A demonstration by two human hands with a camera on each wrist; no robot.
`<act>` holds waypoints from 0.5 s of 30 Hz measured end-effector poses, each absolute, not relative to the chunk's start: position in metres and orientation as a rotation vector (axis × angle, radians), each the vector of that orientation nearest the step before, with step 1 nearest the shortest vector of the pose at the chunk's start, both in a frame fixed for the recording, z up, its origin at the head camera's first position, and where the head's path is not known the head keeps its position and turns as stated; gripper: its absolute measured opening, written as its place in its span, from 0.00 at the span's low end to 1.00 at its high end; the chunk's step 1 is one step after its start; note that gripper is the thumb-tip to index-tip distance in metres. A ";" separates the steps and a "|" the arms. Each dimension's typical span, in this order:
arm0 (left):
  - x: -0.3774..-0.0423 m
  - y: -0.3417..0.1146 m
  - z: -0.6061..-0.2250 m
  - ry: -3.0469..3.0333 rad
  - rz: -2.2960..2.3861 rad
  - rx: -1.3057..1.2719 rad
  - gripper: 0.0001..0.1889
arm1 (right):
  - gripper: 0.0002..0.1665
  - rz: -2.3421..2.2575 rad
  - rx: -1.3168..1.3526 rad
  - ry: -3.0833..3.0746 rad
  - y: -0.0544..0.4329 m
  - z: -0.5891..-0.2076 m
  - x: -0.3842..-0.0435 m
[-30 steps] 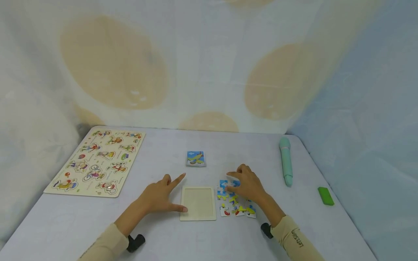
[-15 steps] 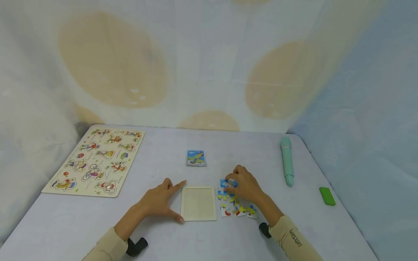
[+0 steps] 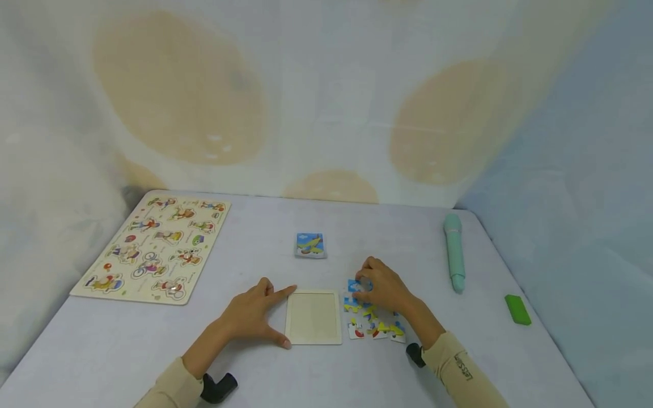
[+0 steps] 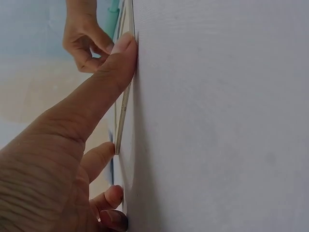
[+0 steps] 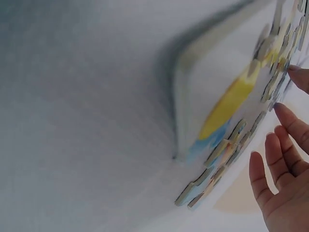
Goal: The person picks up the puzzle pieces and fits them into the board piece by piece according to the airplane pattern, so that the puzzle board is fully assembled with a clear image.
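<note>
A square, shallow wooden puzzle tray (image 3: 313,318) lies at the middle of the table. My left hand (image 3: 250,317) has its thumb and index finger spread straight against the tray's left side; in the left wrist view, the thumb (image 4: 123,48) rests on its edge. Right of the tray lie several loose jigsaw pieces (image 3: 357,330) in blue, yellow and white, some overlapping. My right hand (image 3: 385,288) is over the far part of them, curved thumb and index finger seeming to pinch a blue jigsaw piece (image 3: 353,285). The right wrist view shows these fingertips touching the pieces' edge.
Behind the tray lies a small picture square (image 3: 310,245) with a yellow aeroplane. A large figure puzzle board (image 3: 153,249) is at the far left. A mint-green toy microphone (image 3: 454,253) and a green block (image 3: 517,309) lie at the right.
My right index finger has come down and closer to the thumb at the blue pieces. My left thumb has slid off the tray's surface to its left edge, and the index finger has lowered to the far corner.
</note>
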State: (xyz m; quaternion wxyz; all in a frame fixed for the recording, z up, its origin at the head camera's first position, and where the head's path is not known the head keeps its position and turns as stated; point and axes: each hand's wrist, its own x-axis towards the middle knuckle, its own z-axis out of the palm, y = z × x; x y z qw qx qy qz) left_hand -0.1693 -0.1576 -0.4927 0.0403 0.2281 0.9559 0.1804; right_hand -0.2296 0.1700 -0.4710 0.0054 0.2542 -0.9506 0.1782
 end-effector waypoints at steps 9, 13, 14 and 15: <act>-0.167 -0.158 -0.490 2.938 0.579 0.702 0.58 | 0.17 0.716 0.826 -2.918 0.162 -0.460 -0.221; -0.168 -0.157 -0.491 2.935 0.567 0.686 0.58 | 0.16 0.753 0.908 -2.907 0.148 -0.458 -0.215; -0.168 -0.157 -0.490 2.934 0.569 0.682 0.58 | 0.16 0.735 0.928 -2.905 0.144 -0.458 -0.213; -0.168 -0.157 -0.490 2.933 0.572 0.681 0.58 | 0.16 0.730 0.946 -2.910 0.140 -0.458 -0.212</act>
